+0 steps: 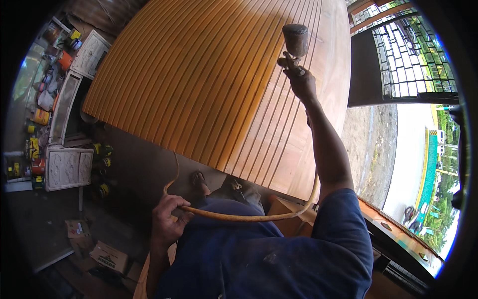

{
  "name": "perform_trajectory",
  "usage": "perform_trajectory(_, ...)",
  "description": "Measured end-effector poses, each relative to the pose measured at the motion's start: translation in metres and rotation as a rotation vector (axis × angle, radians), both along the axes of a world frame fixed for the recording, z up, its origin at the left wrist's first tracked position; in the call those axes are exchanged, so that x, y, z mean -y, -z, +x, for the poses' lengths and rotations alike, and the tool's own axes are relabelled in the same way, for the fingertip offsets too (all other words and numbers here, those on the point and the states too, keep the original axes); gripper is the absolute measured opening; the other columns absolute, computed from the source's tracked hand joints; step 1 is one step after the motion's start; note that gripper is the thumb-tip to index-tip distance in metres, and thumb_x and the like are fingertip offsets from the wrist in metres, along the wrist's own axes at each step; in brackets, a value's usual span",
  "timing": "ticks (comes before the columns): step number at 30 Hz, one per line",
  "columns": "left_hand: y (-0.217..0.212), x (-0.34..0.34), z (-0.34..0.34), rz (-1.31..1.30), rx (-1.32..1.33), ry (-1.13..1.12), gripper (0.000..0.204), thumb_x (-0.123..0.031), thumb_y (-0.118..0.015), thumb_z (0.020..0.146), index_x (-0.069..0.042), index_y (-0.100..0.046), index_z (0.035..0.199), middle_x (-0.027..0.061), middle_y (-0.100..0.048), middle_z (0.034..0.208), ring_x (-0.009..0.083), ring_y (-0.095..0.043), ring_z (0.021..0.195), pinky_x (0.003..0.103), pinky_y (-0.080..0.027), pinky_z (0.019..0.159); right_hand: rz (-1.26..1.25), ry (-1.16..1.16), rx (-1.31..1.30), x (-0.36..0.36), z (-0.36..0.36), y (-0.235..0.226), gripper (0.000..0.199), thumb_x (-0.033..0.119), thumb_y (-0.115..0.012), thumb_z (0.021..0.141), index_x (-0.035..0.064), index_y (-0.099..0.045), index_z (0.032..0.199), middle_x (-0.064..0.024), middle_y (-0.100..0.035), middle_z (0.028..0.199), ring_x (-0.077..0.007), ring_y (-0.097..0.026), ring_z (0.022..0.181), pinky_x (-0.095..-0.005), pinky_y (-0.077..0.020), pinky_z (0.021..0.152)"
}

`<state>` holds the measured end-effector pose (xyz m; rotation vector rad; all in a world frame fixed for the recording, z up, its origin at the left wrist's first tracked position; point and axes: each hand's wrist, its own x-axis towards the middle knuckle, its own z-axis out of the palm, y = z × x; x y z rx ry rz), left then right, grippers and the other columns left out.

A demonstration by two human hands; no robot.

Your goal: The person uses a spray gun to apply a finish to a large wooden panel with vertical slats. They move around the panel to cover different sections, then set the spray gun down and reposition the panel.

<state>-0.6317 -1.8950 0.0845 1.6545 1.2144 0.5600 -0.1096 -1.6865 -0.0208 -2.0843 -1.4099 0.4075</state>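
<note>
My right hand [302, 82] is stretched far forward, closed round a spray gun [296, 44] with a metal cup on top. The gun is held above a large grooved wooden panel [194, 79]. The panel's left and middle part is coated orange-brown, while a strip on its right is pale bare wood. A tan air hose [244, 218] runs from beside my right arm across my body. My left hand [169, 217], low and near my body, is closed on that hose. Beyond this hand the hose bends up toward the panel's near edge.
Carved white cabinet pieces [68, 168] and a cluttered shelf of cans [42, 116] stand at the left. Cardboard boxes [108, 256] lie on the floor at lower left. A metal grille [418, 57] and a roadside opening are at the right. A wooden plank [393, 234] lies at lower right.
</note>
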Motion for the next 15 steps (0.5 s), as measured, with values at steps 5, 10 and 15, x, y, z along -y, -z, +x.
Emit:
perform_trajectory(5, 0.002, -0.004, 0.008, 0.004, 0.018, -0.018, 0.030, -0.021, -0.088, 0.084, -0.002, -0.071, 0.100, 0.0111, -0.070, 0.096, 0.0275, -0.069, 0.091, 0.038, -0.056, 0.082, 0.186, 0.047, 0.257, -0.033, 0.020, -0.012, 0.037, 0.040, -0.075, 0.096, 0.0099, -0.075, 0.117, -0.0199, -0.077, 0.099, -0.0404, -0.073, 0.098, -0.0495, -0.0565, 0.082)
perform_trajectory(10, 0.002, -0.002, -0.001, 0.027, 0.074, 0.014, 0.034, -0.029, -0.087, 0.087, -0.002, -0.071, 0.101, 0.0117, -0.069, 0.097, 0.0271, -0.069, 0.092, 0.038, -0.056, 0.082, -0.009, -0.037, 0.004, 0.029, -0.014, -0.021, 0.031, 0.031, -0.078, 0.095, 0.0065, -0.075, 0.114, -0.0181, -0.077, 0.091, -0.0338, -0.075, 0.089, -0.0439, -0.0564, 0.078)
perform_trajectory(15, 0.001, 0.008, -0.021, 0.061, 0.103, 0.080, 0.039, -0.035, -0.086, 0.089, -0.002, -0.072, 0.101, 0.0120, -0.069, 0.097, 0.0273, -0.070, 0.094, 0.038, -0.056, 0.083, -0.142, -0.075, -0.236, 0.123, -0.083, -0.022, 0.028, 0.022, -0.083, 0.092, -0.0001, -0.072, 0.105, -0.0181, -0.074, 0.084, -0.0243, -0.070, 0.075, -0.0399, -0.0548, 0.072)
